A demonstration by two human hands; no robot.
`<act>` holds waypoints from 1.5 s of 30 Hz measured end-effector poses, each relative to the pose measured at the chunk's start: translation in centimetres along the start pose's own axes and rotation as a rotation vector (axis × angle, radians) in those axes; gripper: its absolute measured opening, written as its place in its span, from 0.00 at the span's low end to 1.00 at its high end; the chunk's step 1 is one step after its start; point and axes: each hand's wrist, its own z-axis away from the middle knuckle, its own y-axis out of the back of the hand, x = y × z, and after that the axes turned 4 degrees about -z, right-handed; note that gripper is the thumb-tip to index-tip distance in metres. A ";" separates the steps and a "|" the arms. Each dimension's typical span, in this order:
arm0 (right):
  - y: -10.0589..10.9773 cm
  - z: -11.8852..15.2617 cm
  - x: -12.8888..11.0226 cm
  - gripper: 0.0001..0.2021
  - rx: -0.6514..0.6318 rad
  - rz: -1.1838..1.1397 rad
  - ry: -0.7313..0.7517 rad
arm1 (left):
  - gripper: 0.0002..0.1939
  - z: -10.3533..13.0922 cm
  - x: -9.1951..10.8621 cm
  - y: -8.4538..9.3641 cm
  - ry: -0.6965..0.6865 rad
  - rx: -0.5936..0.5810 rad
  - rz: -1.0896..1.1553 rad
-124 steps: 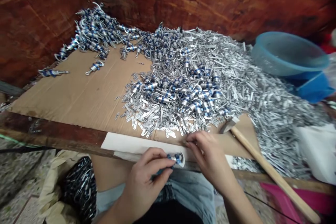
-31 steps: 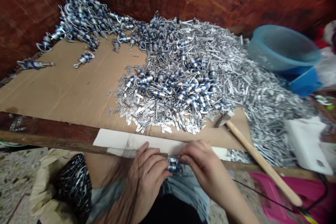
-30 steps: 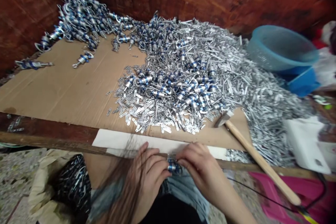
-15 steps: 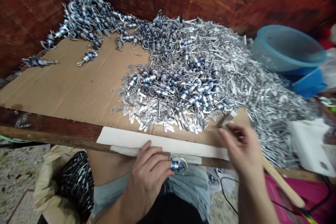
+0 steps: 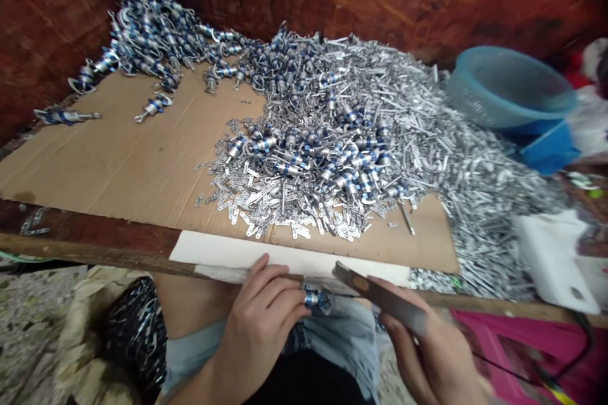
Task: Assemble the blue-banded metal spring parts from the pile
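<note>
My left hand is closed around a small blue-and-silver metal fitting, whose outer end pokes out past my fingers at the table's front edge. A curved piece at that end looks blurred. My right hand grips a hammer, its dark metal head tilted just right of the fitting and apart from my left hand. The handle is hidden by my right hand. Beyond both hands lies a heap of similar blue-and-silver fittings, mixed with small flat metal links.
A sheet of cardboard covers the table, with a white strip along its front edge. Thin metal strips pile up at the right, beside a translucent blue bowl and a white object. A bag of dark parts stands below left.
My right hand has brought the hammer leftward and down from the cardboard's right end to beside the fitting. My left hand still holds the fitting in nearly the same place.
</note>
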 end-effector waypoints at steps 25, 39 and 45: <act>-0.4 -2.3 9.9 0.16 0.425 0.438 -0.373 | 0.12 0.6 -0.6 -0.6 -0.160 0.033 0.062; -1.2 -4.6 1.3 0.02 -0.017 -0.240 -0.212 | 0.09 -1.1 0.3 1.4 -0.207 0.049 0.052; -0.5 -3.2 -2.7 0.06 -0.162 -0.273 0.039 | 0.11 -1.3 0.7 1.4 -0.188 0.033 0.088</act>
